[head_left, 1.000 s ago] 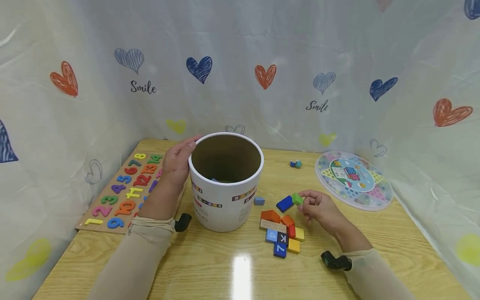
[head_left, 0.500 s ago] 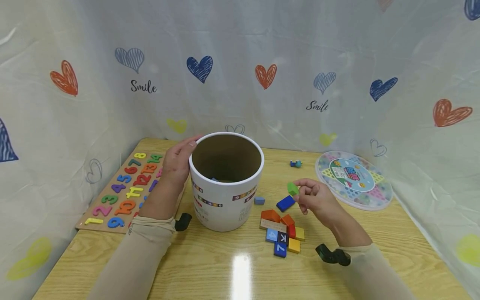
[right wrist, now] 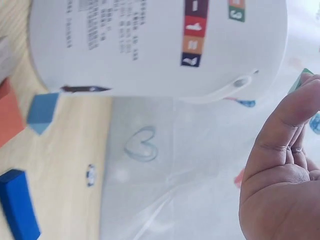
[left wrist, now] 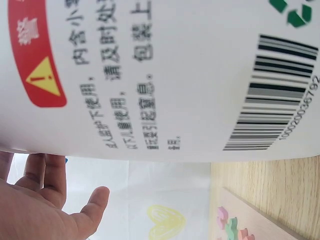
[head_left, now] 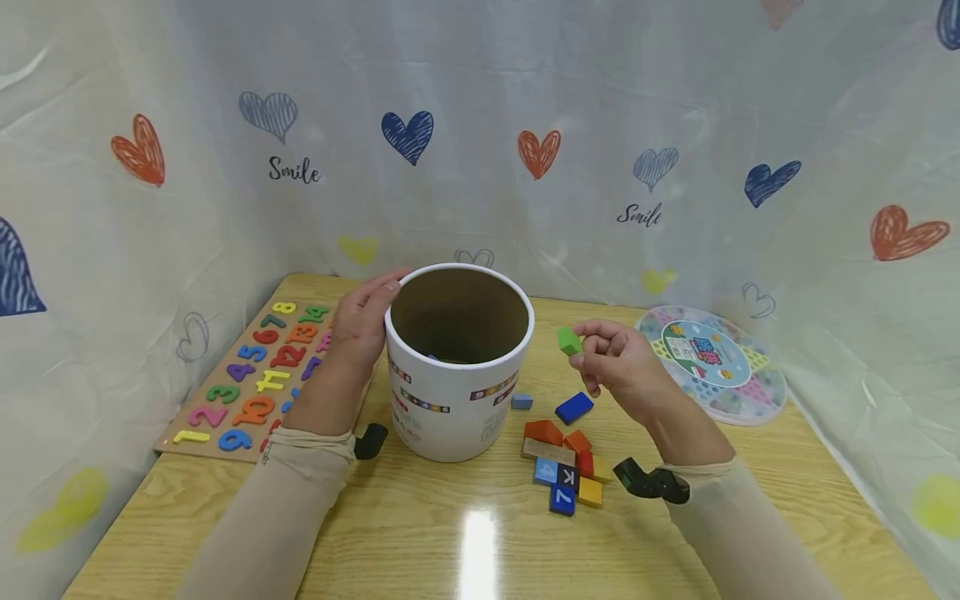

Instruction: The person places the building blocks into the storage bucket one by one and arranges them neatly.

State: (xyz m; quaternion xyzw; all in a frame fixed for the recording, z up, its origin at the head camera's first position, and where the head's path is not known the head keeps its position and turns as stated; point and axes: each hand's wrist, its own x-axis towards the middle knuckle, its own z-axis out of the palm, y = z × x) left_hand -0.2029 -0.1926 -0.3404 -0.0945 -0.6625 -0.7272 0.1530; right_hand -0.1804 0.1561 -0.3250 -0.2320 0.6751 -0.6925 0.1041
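Note:
Upright on the table stands a white bucket [head_left: 457, 408] printed with coloured number strips; a blue piece shows faintly inside. My left hand [head_left: 360, 321] rests with extended fingers against its left side near the rim, and in the left wrist view some fingers go out of sight behind the wall. Between thumb and fingertips my right hand [head_left: 618, 362] pinches a small green block [head_left: 569, 342], held in the air right of the bucket. Below lie a dark blue block [head_left: 574, 408], a light blue block [head_left: 522, 402] and orange blocks [head_left: 543, 432] among several others.
A wooden number board [head_left: 247, 375] lies on the left of the table. At the back right is a round clear-edged game board [head_left: 712, 358]. A printed curtain [head_left: 480, 200] surrounds the table's back and sides.
My right hand has lifted the green block from beside the dark blue block and moved it up and leftward. The left hand stays at the bucket.

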